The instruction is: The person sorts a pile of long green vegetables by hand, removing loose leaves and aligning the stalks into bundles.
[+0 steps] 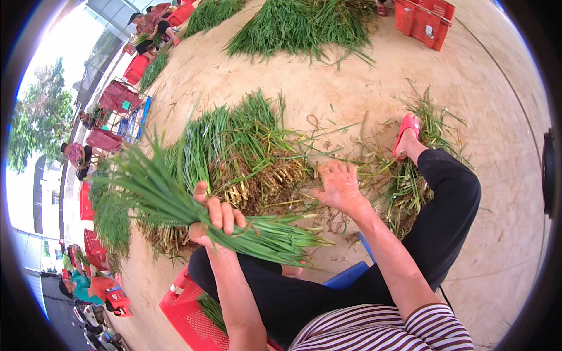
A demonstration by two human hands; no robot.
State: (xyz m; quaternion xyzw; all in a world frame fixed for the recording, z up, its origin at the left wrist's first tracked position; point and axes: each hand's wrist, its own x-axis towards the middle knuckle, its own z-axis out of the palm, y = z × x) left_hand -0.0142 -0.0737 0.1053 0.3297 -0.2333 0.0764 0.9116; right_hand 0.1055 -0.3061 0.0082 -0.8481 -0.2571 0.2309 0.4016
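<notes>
My left hand [219,219] is closed around a bundle of long green leaves, probably Chinese chives [281,237]. The leaf tips fan out to the upper left, and the paler stem ends point right, above my lap. My right hand [340,184] is apart from the bundle, over the floor, with its fingers spread and nothing in it. A heap of similar plants [246,149] with soil-brown roots and pale stem bases lies on the floor in front of me. Loose, partly yellowed leaves [404,188] are strewn beside my foot in a pink sandal [406,134].
A red plastic crate [193,311] holding some greens stands at my left side. Something blue [349,274] is under my legs. Farther off are a large green pile [303,30], a red crate [423,22], and several people seated along the left, among them a person in teal [85,287].
</notes>
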